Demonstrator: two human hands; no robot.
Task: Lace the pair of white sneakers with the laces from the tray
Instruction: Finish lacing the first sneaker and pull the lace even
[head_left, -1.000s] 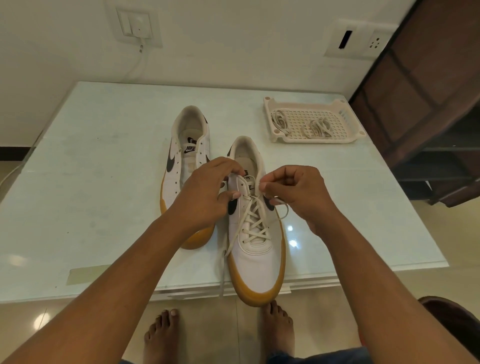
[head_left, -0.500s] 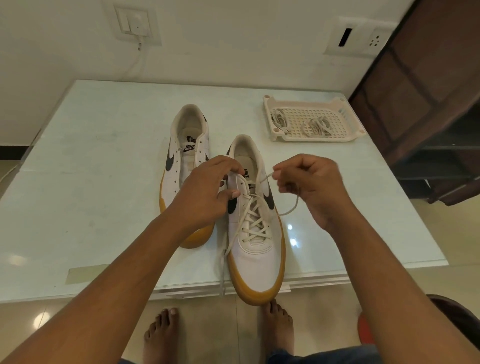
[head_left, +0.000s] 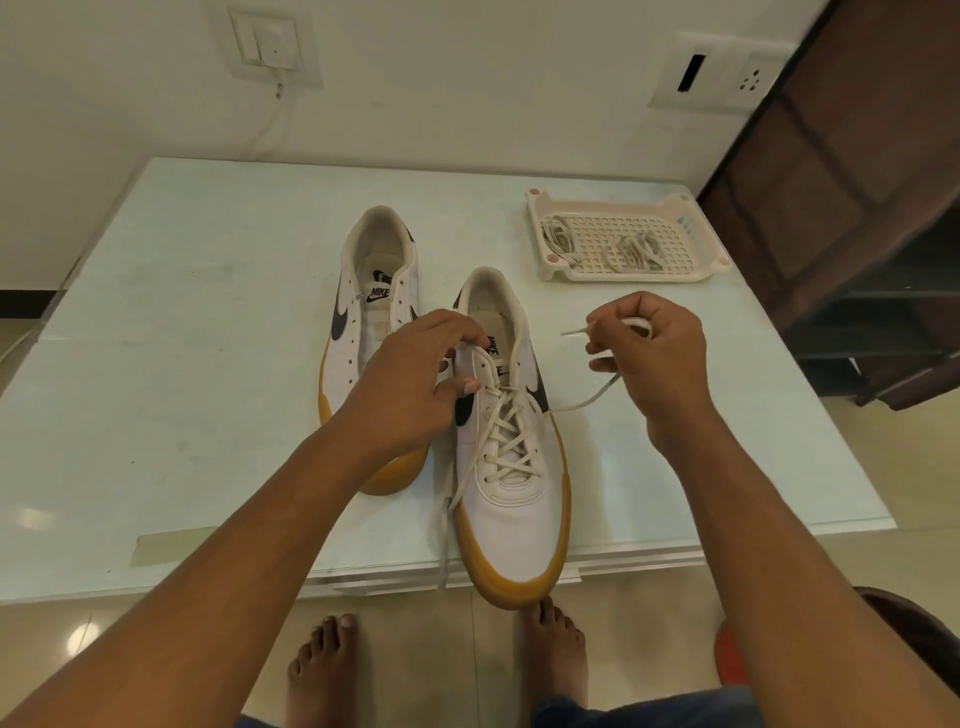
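Observation:
Two white sneakers with gum soles stand on the pale table. The right sneaker carries a white lace crossed through its lower eyelets; one loose end hangs over the table's front edge. My left hand grips that sneaker's left eyelet flap near the tongue. My right hand is to the right of the shoe and pinches the lace's other end, pulled out sideways with its tip sticking left. The left sneaker has no lace and is partly hidden by my left hand.
A cream perforated tray at the table's back right holds two bundled laces. A dark wooden cabinet stands right of the table. My bare feet are on the floor under the front edge. A strip of tape lies front left.
My right hand has moved right and away from the shoe, drawing the lace end out through the eyelet. My left hand has stayed on the shoe.

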